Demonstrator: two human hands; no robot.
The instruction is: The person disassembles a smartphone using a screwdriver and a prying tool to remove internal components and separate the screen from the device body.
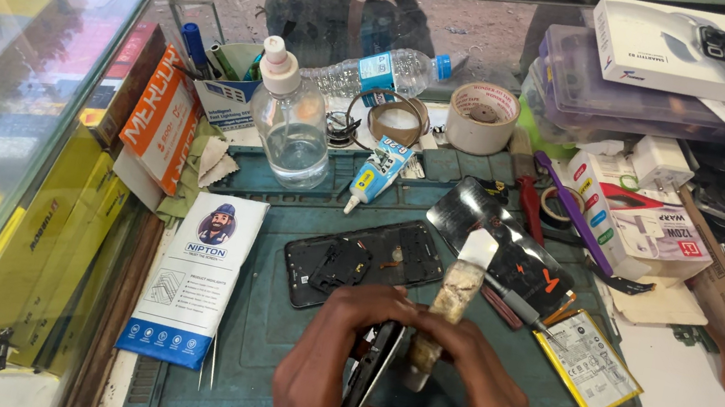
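Head view: phone (372,377) edge-on between fingers (421,323)

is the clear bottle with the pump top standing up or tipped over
Standing up. The clear bottle rests on its base at the back edge of the green mat, pump top pointing up, unlike the water bottle lying behind it.

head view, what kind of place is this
Most likely a phone repair counter: an opened phone frame and loose battery lie on a green work mat, with a glue tube nearby.
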